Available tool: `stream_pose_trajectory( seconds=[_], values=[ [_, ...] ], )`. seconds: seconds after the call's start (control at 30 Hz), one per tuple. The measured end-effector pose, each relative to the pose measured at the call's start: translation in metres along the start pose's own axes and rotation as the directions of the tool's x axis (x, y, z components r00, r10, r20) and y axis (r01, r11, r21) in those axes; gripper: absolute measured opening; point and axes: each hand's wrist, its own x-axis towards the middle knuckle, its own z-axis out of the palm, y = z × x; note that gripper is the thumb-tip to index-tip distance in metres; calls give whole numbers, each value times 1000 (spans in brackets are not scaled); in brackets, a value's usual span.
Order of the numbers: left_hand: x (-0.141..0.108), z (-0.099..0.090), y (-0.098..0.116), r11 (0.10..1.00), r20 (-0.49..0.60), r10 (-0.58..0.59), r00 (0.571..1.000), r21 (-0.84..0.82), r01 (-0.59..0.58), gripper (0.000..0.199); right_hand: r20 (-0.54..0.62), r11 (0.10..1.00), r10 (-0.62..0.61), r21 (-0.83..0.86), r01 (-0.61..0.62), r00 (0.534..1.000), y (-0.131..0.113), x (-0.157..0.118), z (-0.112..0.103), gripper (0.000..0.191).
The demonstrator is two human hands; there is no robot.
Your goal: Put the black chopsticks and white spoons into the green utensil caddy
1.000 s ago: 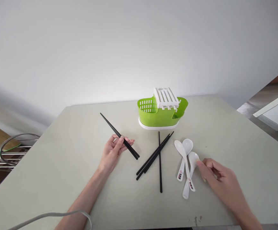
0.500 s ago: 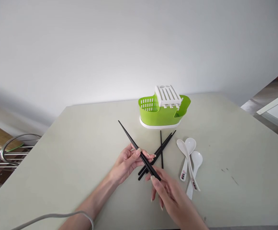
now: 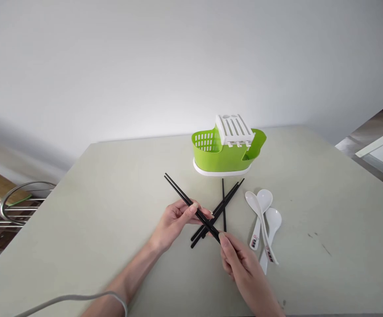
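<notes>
A pair of black chopsticks (image 3: 181,192) slants across the space between my hands, thin tips pointing up and to the left. My left hand (image 3: 178,220) pinches them near the middle with thumb and fingers. At their thick ends, my right hand (image 3: 244,264) is closed around them. Beneath and beyond the pair, several more black chopsticks (image 3: 223,203) lie crossed on the table, partly hidden by my left fingers. Right of them rest three white spoons (image 3: 273,219), two crossing each other, with small printed marks on some handles.
A green utensil basket (image 3: 224,159) with a white slotted top (image 3: 235,128) stands on the pale table (image 3: 128,176) near the wall. At the left is a metal wire rack (image 3: 16,215) with a wooden board. A grey cable (image 3: 69,298) crosses my left forearm.
The held chopsticks have tilted slightly, and their two tips now show apart. My right hand has shifted a little right and down, its fingers curling in around the thick ends.
</notes>
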Motion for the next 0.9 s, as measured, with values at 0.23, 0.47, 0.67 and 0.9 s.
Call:
stream_pose_trajectory(
  seconds=[0.23,0.47,0.67,0.9],
  values=[
    [1,-12,8,994,-149,20,989,111,-4,46,-48,996,-25,-82,21,999,9,-10,-5,51],
    [2,-13,9,991,-172,10,985,136,14,42,-175,984,-50,-180,18,983,9,-21,-1,58],
    [3,-14,10,992,-172,-11,985,125,33,42,-173,965,-136,-247,91,976,11,-20,-5,56],
    [5,-16,12,965,-241,28,970,259,36,45,-170,958,-156,-267,107,973,9,-18,-5,56]
  ],
)
